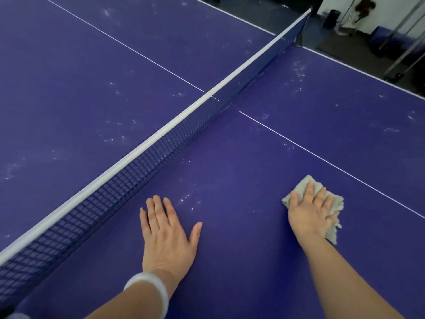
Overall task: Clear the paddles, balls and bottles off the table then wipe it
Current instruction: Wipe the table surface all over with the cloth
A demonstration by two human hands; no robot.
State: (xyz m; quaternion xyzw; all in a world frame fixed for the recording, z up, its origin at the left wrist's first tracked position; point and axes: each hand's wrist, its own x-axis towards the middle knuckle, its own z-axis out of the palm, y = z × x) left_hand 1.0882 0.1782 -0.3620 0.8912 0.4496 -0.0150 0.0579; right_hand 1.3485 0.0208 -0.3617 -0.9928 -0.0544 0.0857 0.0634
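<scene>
A blue table-tennis table fills the view, speckled with white dust marks. My right hand lies flat with straight fingers on a crumpled grey cloth, pressing it to the table near the white centre line. My left hand rests palm-down, fingers spread, on the bare surface close to the net; a white bangle circles that wrist. No paddles, balls or bottles show anywhere on the table.
The net with its white top band runs diagonally from lower left to upper right. Beyond the far table edge, at the upper right, lie dark floor, a metal frame and some small items by a white wall.
</scene>
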